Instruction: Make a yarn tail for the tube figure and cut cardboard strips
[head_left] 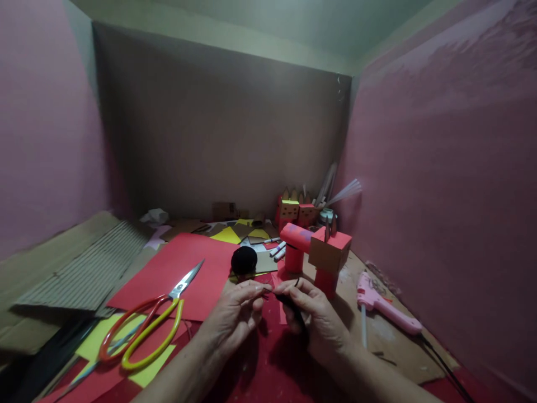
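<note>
My left hand [241, 313] and my right hand [314, 316] meet fingertip to fingertip over the red tabletop. A bundle of black yarn [298, 320] hangs from my right hand, its fingers closed around it. My left thumb and forefinger pinch a thin dark end beside the right fingertips. Just beyond the hands sits a round black ball of yarn [244, 261]. To the right of it stands a red paper and cardboard animal figure [330, 252] with a box head and pointed ears. Large scissors [155, 324] with red and yellow handles lie at the left, blades slightly apart.
A pink glue gun [388, 308] lies at the right with its cord trailing. Red paper [176, 268] and corrugated cardboard [84, 268] spread across the left. Markers [278, 251], small box-headed figures [289, 210] and clear glue sticks [346, 192] are at the back.
</note>
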Available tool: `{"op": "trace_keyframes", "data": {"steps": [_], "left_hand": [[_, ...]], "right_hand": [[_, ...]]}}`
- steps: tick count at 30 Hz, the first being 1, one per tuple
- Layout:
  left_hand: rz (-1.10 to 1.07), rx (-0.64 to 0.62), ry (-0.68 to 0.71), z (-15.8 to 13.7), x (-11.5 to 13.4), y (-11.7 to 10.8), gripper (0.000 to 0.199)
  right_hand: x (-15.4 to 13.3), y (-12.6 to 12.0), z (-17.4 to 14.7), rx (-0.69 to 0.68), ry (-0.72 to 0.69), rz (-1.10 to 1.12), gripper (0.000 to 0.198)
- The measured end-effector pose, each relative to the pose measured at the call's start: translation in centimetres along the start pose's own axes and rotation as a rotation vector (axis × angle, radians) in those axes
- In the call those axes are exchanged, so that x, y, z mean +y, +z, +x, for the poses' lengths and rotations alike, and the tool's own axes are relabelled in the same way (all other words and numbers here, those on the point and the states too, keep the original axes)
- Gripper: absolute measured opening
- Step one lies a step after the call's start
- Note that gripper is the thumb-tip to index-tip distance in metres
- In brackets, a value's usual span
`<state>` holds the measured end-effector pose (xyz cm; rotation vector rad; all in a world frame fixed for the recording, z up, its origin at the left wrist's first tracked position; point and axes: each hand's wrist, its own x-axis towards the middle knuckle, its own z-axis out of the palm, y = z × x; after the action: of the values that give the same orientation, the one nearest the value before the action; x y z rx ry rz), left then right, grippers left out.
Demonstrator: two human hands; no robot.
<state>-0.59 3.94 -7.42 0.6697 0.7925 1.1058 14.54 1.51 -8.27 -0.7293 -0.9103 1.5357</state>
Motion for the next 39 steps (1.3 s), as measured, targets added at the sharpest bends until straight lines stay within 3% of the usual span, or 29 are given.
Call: {"op": "trace_keyframes", "data": {"steps": [6, 10, 17, 24, 32, 39], "left_hand": [[-0.231, -0.137, -0.065, -0.8, -0.2, 0.7, 0.011], [-0.070, -0.266, -0.057, -0.5, -0.7, 0.3, 0.024], [0.102, -0.318, -0.089, -0.5, -0.5, -0.3, 0.025], [0.169, -0.339, -0.085, -0.4, -0.4, -0.3, 0.024], [0.227, -0.226, -0.058, -1.1, 0.7, 0.5, 0.013], [0.678, -0.204, 0.138, -1.7, 0.8, 1.3, 0.020]], "right_hand": [[0.2, -0.1, -0.2, -0.076, -0.042, 0.054, 0.015], [0.6, -0.3, 0.1, -0.134, -0.068, 0.000, 0.014], [1.0, -0.5, 0.4, -0.157, -0.010, 0.049, 0.018], [0.8, -0.3, 0.2, -0.122, 0.012, 0.074, 0.020], [0.8, -0.4, 0.4, -0.027, 0.029, 0.079, 0.017], [0.7, -0.3, 0.2, -0.017, 0.054, 0.067, 0.020]]}}
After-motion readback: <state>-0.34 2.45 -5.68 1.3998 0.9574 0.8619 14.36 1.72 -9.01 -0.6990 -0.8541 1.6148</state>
